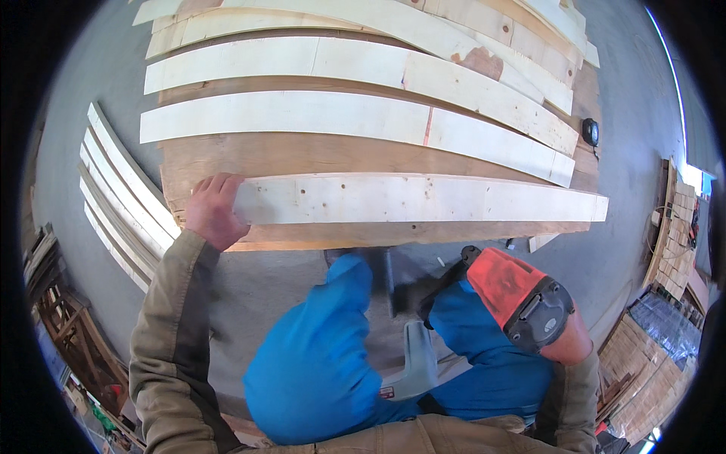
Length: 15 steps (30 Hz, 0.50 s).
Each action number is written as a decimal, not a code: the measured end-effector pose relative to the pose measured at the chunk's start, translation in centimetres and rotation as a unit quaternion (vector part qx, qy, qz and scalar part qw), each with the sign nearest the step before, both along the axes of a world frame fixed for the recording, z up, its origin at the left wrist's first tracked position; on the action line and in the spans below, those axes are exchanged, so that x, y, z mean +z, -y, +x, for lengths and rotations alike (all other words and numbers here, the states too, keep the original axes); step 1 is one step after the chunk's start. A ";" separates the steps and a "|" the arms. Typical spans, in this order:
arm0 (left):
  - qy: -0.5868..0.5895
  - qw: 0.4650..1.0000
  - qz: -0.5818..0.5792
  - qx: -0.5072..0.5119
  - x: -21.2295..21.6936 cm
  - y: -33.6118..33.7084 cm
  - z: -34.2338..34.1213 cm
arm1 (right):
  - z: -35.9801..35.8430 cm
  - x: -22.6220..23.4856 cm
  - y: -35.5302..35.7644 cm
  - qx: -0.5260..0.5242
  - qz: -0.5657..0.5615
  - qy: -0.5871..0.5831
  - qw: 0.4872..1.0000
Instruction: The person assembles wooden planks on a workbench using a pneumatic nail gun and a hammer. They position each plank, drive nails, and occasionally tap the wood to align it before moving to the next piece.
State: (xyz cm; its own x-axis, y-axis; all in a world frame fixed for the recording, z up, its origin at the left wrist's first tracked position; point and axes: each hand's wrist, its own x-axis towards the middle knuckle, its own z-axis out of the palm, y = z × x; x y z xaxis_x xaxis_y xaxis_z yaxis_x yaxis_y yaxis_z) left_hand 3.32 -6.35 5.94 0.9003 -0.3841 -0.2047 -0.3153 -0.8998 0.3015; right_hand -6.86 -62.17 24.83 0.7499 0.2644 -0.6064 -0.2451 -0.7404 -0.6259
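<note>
Your largest thing in view is the wooden work table (pixel 181 163), its far side running out past the upper edge and much of its top covered by pale planks (pixel 280 113), the farthest of them overlapping and cut off by that edge. The near plank (pixel 454 200) lies along the table's near edge, its right end reaching the table's right corner; you cannot tell from here whether it is 1 board or more layered together. Below it your 2 legs in blue trousers (pixel 310 363) are bent, and between them stands a pale grey object (pixel 420 359), too covered to identify. At the left, a group of pale strips (pixel 125 193) lies on the floor, partly behind the table corner and your left sleeve. Your right hand (pixel 569 344) holds the red and black nail gun (pixel 505 287) above your right knee, well apart from your left; the tool covers the fingers, so their exact closure is hidden. Your left hand (pixel 217 212) is clamped over the near plank's left end, covering it, thumb on the near side. Smallest, a black object (pixel 591 132) sits at the table's right edge, its details unclear.
</note>
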 end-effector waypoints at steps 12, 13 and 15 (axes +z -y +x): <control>-0.019 1.000 -0.009 0.010 0.3 0.2 0.7 | 1.8 -0.1 -2.2 0.009 -0.007 -0.001 1.000; -0.029 0.999 -0.004 0.012 0.2 0.2 0.7 | 2.0 -0.1 -2.5 0.009 -0.006 0.001 1.000; -0.032 0.999 -0.007 0.000 0.2 0.2 0.9 | 2.2 0.0 -2.9 0.005 -0.006 0.003 1.000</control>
